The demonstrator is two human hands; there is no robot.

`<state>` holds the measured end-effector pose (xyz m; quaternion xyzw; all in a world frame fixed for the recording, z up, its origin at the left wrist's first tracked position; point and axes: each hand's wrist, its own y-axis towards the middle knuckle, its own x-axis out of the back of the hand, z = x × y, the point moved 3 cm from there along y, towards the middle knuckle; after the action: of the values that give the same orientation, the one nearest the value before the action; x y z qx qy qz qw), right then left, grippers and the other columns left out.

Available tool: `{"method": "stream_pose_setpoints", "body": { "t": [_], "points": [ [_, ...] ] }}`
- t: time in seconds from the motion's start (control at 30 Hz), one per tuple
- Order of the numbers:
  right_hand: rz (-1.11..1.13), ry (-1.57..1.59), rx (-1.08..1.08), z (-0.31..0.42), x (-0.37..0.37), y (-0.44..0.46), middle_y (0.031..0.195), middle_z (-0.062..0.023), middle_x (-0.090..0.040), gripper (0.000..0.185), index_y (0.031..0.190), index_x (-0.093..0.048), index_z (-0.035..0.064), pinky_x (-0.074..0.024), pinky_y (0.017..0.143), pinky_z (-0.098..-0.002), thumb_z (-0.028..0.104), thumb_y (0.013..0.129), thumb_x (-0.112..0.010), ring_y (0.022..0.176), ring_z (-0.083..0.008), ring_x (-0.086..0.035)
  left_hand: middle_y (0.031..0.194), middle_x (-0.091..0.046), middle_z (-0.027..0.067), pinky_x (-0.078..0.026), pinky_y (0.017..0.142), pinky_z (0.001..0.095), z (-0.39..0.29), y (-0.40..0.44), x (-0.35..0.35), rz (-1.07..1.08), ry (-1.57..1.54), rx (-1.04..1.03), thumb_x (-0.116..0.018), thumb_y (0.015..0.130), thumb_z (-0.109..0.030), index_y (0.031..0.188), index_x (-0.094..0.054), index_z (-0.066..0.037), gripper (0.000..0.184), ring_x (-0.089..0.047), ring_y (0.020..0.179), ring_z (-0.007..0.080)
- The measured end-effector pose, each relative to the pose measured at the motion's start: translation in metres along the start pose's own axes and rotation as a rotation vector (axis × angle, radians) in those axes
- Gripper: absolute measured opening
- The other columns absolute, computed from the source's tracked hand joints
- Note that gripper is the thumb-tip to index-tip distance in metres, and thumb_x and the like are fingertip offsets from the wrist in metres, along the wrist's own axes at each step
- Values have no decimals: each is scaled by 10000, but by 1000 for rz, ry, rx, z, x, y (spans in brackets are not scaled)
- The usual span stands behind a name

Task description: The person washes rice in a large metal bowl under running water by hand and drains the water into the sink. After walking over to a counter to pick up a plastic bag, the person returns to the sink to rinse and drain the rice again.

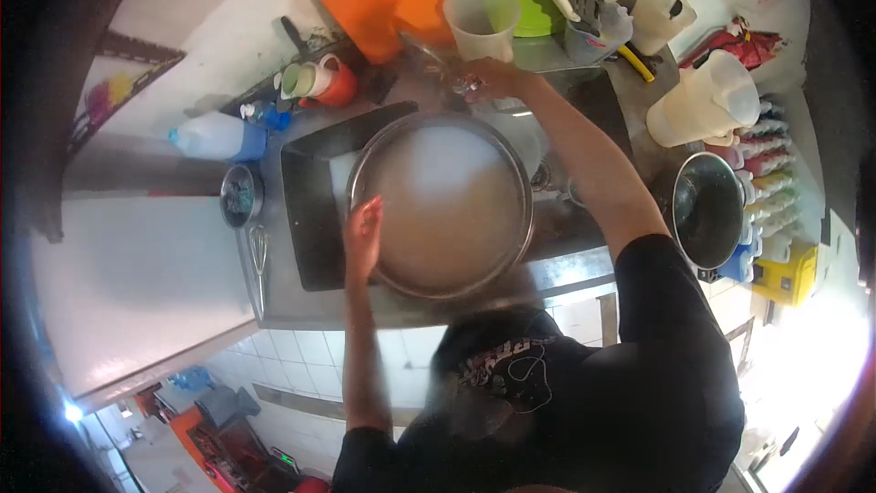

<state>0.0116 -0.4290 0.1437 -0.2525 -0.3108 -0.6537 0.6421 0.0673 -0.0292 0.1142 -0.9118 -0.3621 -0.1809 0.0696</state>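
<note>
A large round metal basin [523,242] rests over the sink [310,219]; its inside looks pale and hazy, and I cannot tell whether it holds liquid. My left hand [364,230] is at the basin's left rim, fingers curled over the edge. At the back of the sink, beyond the basin, my right hand [497,80] closes around the end of a metal faucet [429,50]. Its fingers are partly hidden by the hand's own back.
An orange cutting board [383,0], a translucent bucket [482,18] and a utensil container [598,36] line the wall. A whisk [259,265] and small metal bowl [241,196] lie left. On the right are a large pitcher [703,100], a metal bowl [708,210] and several bottles.
</note>
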Motion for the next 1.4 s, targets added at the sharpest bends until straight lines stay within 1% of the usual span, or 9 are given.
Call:
{"method": "stream_pose_setpoints", "body": {
  "t": [0.2, 0.63, 0.8, 0.93, 1.0, 1.1, 1.2, 1.27, 1.4],
  "points": [
    [187, -73, -13, -6, 5, 14, 1148, -124, -581, 558, 1178, -500, 58, -435, 909, -401, 198, 692, -735, 1046, -297, -558, 1115, -598, 106, -495, 794, 277, -12, -57, 32, -134, -4, 209, -550, 913, -175, 1177, -536, -1, 317, -584, 986, 168],
    [102, -91, 52, 22, 9, -6, 1021, -147, -611, 435, 1165, -527, 61, -436, 889, -405, 145, 751, -630, 1002, -333, -563, 1092, -590, 68, -451, 842, 272, 6, -104, 68, -390, -75, 276, -576, 901, -187, 1164, -549, -10, 318, -554, 978, 153],
    [-414, 19, 58, 57, 20, -68, 1037, -202, -598, 356, 1101, -541, 89, -459, 822, -454, 154, 757, -601, 968, -366, -577, 1111, -579, 64, -429, 859, 270, 27, -105, 57, -403, -86, 274, -576, 901, -189, 1213, -509, -10, 365, -532, 992, 141],
    [-448, 106, -125, 76, 4, -81, 1043, -214, -592, 365, 1103, -541, 82, -457, 831, -453, 187, 757, -599, 973, -374, -574, 1056, -561, 41, -411, 816, 243, 56, -97, 38, -362, -49, 493, -545, 917, -186, 1196, -501, -30, 323, -518, 934, 108],
    [-406, 144, -270, 67, -17, -47, 1070, -219, -578, 414, 1137, -526, 82, -454, 839, -455, 225, 755, -599, 967, -371, -575, 1010, -556, 46, -402, 786, 244, 60, -92, 25, -334, 3, 347, -504, 936, -227, 1153, -509, -23, 298, -503, 895, 100],
    [-497, 189, -190, 59, -38, -5, 1064, -175, -573, 434, 1170, -494, 77, -439, 839, -436, 240, 784, -605, 988, -344, -555, 1025, -558, 73, -394, 817, 301, 52, -86, 10, -273, 62, 418, -481, 946, -304, 1153, -496, -13, 358, -501, 925, 156],
    [-477, 324, 24, 45, -37, 14, 1014, -162, -576, 405, 1112, -514, 47, -448, 808, -392, 226, 765, -621, 947, -287, -563, 1041, -557, 87, -396, 821, 317, 68, -87, 10, -389, 248, 357, -477, 946, -329, 1160, -488, -4, 389, -500, 931, 185],
    [-16, 212, -130, 24, -34, 8, 986, -120, -572, 421, 1109, -515, 34, -442, 807, -348, 168, 731, -644, 936, -228, -542, 1045, -557, 92, -398, 821, 319, 59, -87, 10, -371, 224, 335, -479, 945, -331, 1164, -485, 0, 396, -502, 929, 191],
    [20, 589, -74, -8, -24, -3, 982, -76, -570, 425, 1114, -522, 55, -436, 814, -326, 120, 709, -633, 943, -196, -527, 1048, -560, 102, -403, 823, 324, 32, -86, 2, -344, 65, 424, -482, 946, -320, 1171, -484, 3, 394, -508, 929, 198]
  ]
}}
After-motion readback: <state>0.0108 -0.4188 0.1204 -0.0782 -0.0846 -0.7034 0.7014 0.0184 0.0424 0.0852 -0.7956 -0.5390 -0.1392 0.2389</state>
